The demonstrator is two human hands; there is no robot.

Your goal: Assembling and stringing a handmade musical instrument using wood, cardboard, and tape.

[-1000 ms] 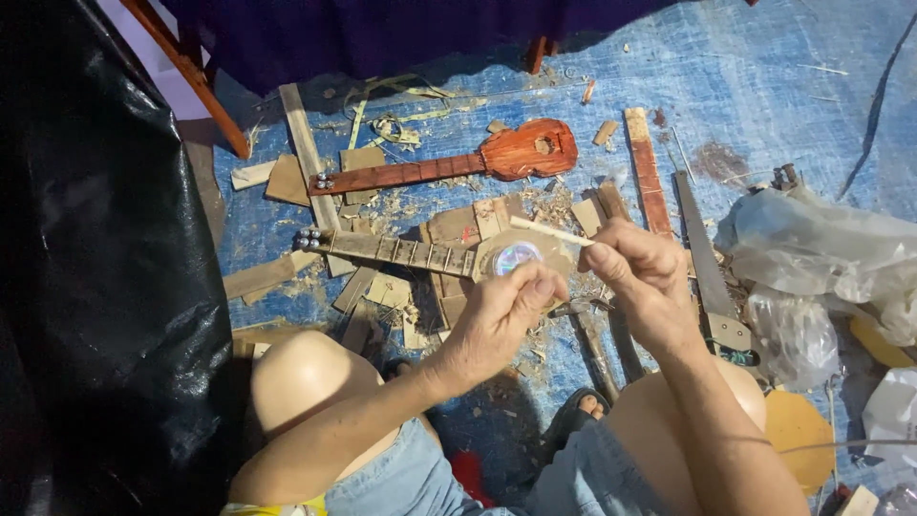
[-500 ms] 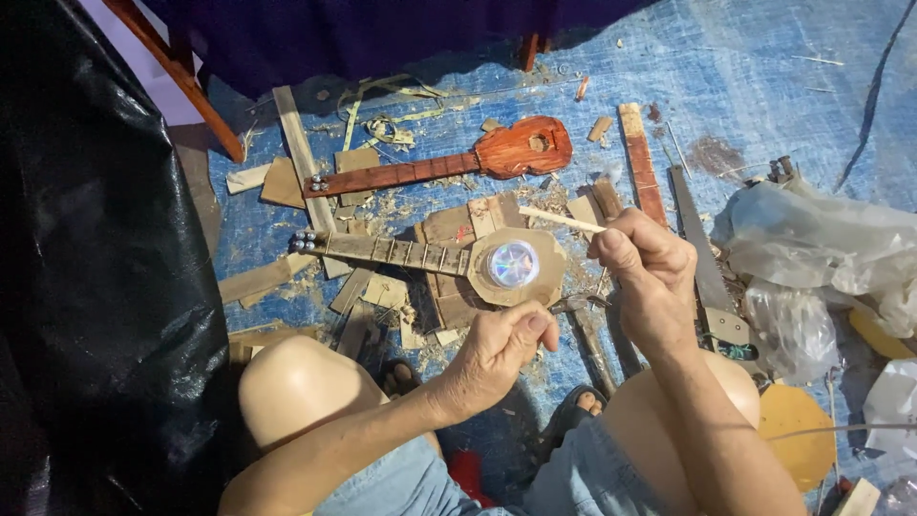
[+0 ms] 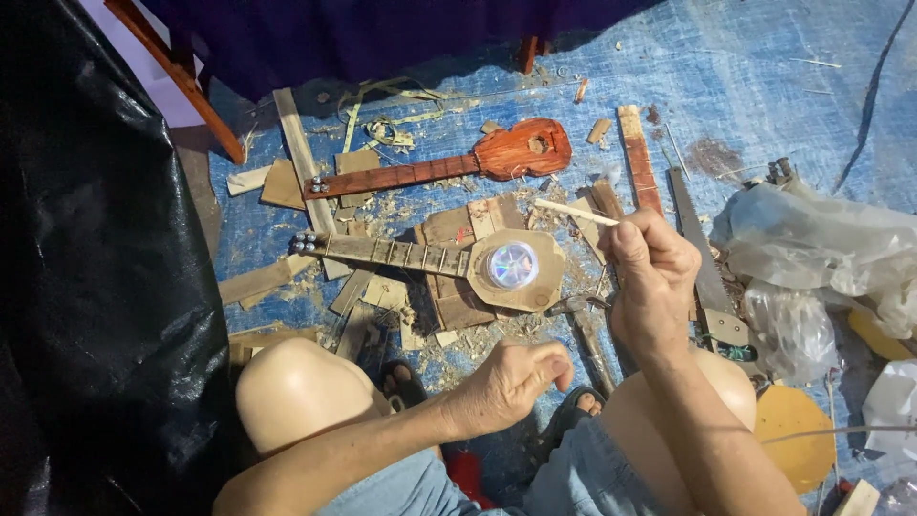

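Observation:
My right hand (image 3: pixel 651 277) grips a thin pale wooden stick (image 3: pixel 576 211) whose tip points left over the scrap wood. My left hand (image 3: pixel 511 380) hovers low between my knees with its fingers curled in, holding nothing I can see. Just beyond both hands lies a small unfinished stringed instrument (image 3: pixel 449 263) with a pale angular body and a shiny disc (image 3: pixel 512 265) set in it. A red-brown finished small guitar (image 3: pixel 458 164) lies farther back on the blue tarp (image 3: pixel 745 86).
Wood offcuts, slats and shavings litter the tarp around the instruments. A hand saw (image 3: pixel 702 263) lies right of my right hand, a hammer (image 3: pixel 585 330) beneath it. Clear plastic bags (image 3: pixel 821 253) sit at right, a yellow disc (image 3: pixel 793 435) below. Black sheeting (image 3: pixel 95 287) fills the left.
My left hand has drawn back from the pale instrument's body toward my knees and closed. The right hand stays raised with the stick, shifted slightly.

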